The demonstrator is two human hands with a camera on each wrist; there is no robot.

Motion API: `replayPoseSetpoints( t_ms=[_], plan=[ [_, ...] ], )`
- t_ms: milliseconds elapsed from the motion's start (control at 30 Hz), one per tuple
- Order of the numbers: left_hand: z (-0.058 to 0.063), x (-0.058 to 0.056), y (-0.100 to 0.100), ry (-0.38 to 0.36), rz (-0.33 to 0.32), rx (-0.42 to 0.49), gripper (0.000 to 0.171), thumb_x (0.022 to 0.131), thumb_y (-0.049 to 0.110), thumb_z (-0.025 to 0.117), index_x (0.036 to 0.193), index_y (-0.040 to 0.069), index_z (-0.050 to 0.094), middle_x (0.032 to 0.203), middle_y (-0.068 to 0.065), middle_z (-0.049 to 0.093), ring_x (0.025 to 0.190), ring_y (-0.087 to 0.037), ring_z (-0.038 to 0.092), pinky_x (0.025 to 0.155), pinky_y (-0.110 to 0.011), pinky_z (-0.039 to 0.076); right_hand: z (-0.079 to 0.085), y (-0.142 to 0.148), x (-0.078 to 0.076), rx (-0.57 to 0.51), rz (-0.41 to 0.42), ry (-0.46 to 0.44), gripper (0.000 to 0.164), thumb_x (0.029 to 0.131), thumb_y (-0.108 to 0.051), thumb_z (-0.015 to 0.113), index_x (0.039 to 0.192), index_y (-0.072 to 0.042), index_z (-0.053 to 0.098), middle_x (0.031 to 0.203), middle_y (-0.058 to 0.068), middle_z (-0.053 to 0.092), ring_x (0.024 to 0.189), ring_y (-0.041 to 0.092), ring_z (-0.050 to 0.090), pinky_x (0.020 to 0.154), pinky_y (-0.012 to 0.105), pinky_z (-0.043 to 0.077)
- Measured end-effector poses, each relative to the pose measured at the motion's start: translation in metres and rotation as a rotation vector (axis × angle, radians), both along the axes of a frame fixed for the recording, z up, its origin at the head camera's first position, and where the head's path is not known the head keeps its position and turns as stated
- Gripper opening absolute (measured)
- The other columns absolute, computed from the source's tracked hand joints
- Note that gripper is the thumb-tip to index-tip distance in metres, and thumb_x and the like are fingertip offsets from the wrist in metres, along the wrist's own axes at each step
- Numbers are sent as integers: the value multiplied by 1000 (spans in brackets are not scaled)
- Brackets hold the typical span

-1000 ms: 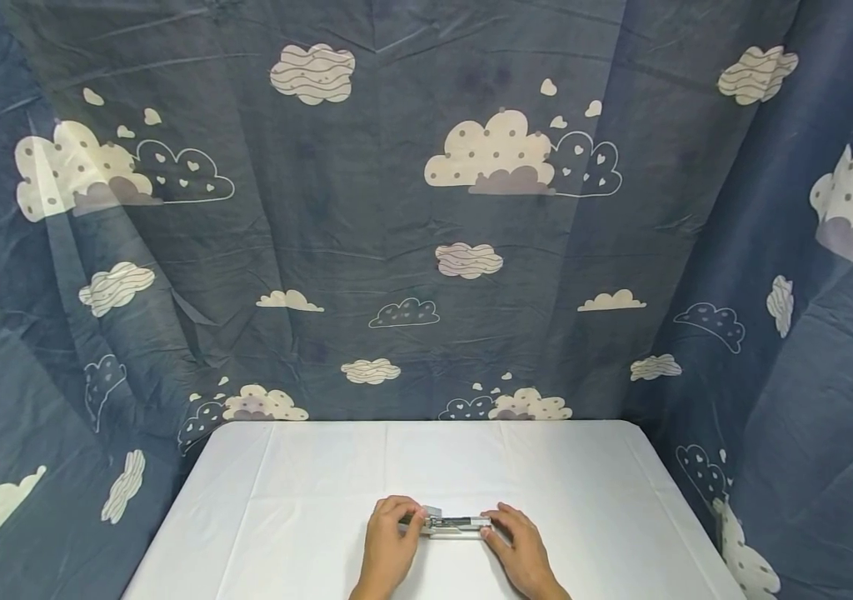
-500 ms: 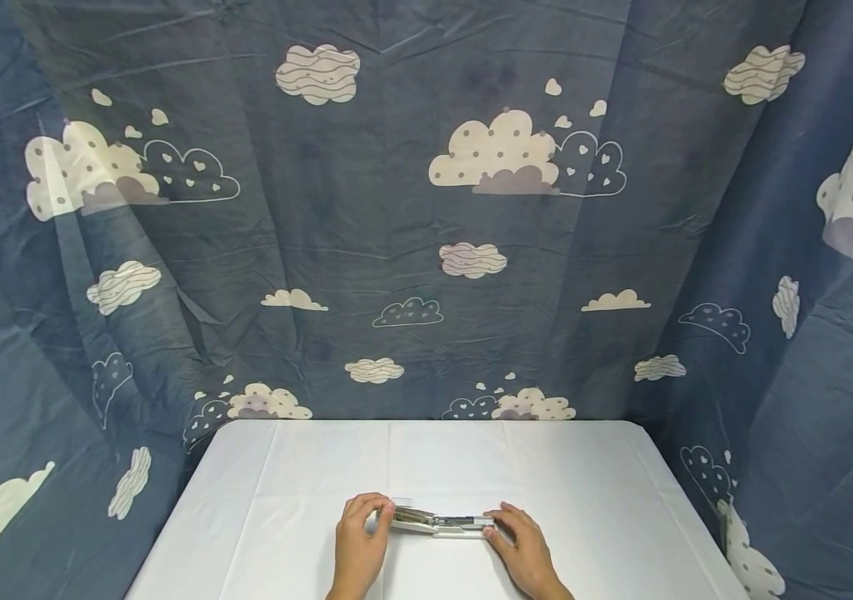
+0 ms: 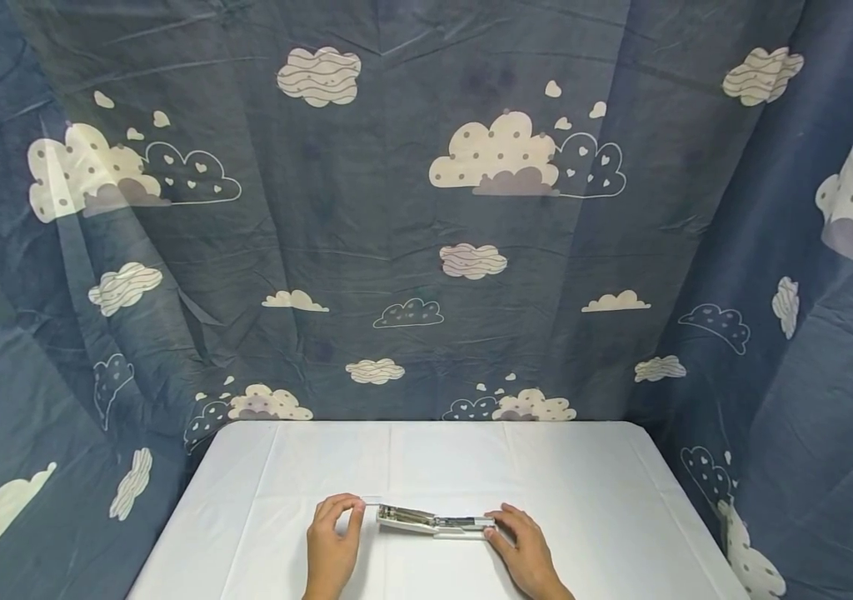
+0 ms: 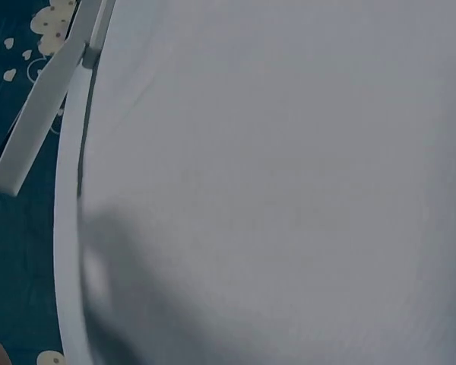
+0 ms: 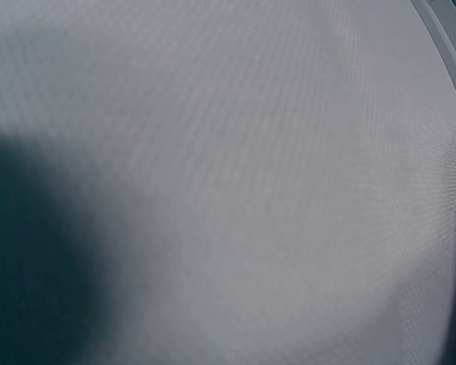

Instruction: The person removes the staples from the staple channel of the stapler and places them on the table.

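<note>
Head view: dark blue curtain [image 3: 366, 208] wraps from 9 through 12 to 3 o'clock, pale clouds [image 3: 319, 76] printed across it. White table [image 3: 426, 458] sits in front, rounded far corners toward the curtain.

Left hand [image 3: 331, 542] comes in between 6 and 7 o'clock, thumb and forefinger pinching a thin strip [image 3: 372, 501] by its left end. Strip points to 3 o'clock, too small for detail. Its right end is just beside the stapler's left tip; can't tell if they touch.

Stapler [image 3: 411, 521] next, at 6 o'clock over the near part of the table, opened out lengthwise. Left half angles toward 10 o'clock from a joint near the middle, metal showing inside. Right half runs level toward 3, dark section inside, white base under it.

Right hand [image 3: 522, 546], between 5 and 6, is clamped on the stapler's right end, thumb on the near side; forearm runs out toward 5.

Left wrist view: stapler's open half slants across 10 o'clock, curtain behind it, bit of the left hand at 8, rest is mostly table.

Right wrist view: table fills most of it. Dark blur [image 5: 30, 266] at 8 o'clock, can't tell what.
</note>
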State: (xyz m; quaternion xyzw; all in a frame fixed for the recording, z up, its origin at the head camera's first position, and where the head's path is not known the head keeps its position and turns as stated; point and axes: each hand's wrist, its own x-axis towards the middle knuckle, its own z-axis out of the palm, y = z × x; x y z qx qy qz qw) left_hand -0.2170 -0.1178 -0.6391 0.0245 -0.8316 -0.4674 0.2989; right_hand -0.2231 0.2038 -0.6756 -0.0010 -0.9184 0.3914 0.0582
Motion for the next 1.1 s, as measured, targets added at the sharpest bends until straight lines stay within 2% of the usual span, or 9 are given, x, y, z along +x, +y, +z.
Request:
replayPoseSetpoints(
  t_ms=[133, 300, 533, 600, 867, 1100],
  plan=[
    [-2, -2, -9, -15, 23, -6, 8, 90, 13, 80, 89, 19, 76, 101, 11, 72, 103, -13, 64, 94, -36, 53, -1, -1, 2, 1, -2, 8, 28, 93, -40, 73, 116, -24, 74, 142, 15, 63, 138, 43, 52, 115, 67, 35],
    [-7, -4, -17, -52, 40, 13, 5, 88, 11, 81, 89, 15, 77, 100, 5, 74, 103, -20, 66, 95, -48, 54, 0, -1, 3, 0, -7, 1, 28, 93, -39, 72, 117, -25, 73, 143, 15, 63, 139, 43, 52, 115, 67, 35],
    [-17, -8, -27, -266, -1, 34, 6, 93, 14, 74, 88, 12, 77, 106, -6, 75, 110, -34, 68, 101, -56, 51, 0, -1, 1, -1, -11, -2, 29, 93, -39, 73, 118, -24, 74, 144, 15, 62, 139, 43, 51, 116, 67, 34],
    [-18, -8, -29, -307, -5, 36, 7, 94, 15, 73, 88, 12, 77, 106, -7, 75, 111, -36, 68, 102, -57, 51, -1, 0, 1, 2, -11, -7, 29, 93, -38, 73, 118, -24, 74, 144, 15, 62, 139, 43, 51, 116, 67, 34],
    [-15, -11, -30, -333, -3, 24, 8, 93, 15, 73, 89, 9, 77, 105, -10, 76, 110, -38, 70, 101, -57, 51, 0, -1, 0, 19, -15, -12, 28, 93, -38, 73, 118, -25, 73, 144, 13, 62, 140, 41, 51, 117, 66, 33],
    [-18, -16, -30, -355, 9, -11, 7, 91, 17, 76, 88, 11, 78, 104, -10, 77, 109, -37, 71, 100, -55, 52, -1, 0, 1, 12, -7, -2, 29, 93, -41, 72, 118, -26, 73, 143, 13, 63, 139, 41, 52, 116, 66, 34]
  ],
)
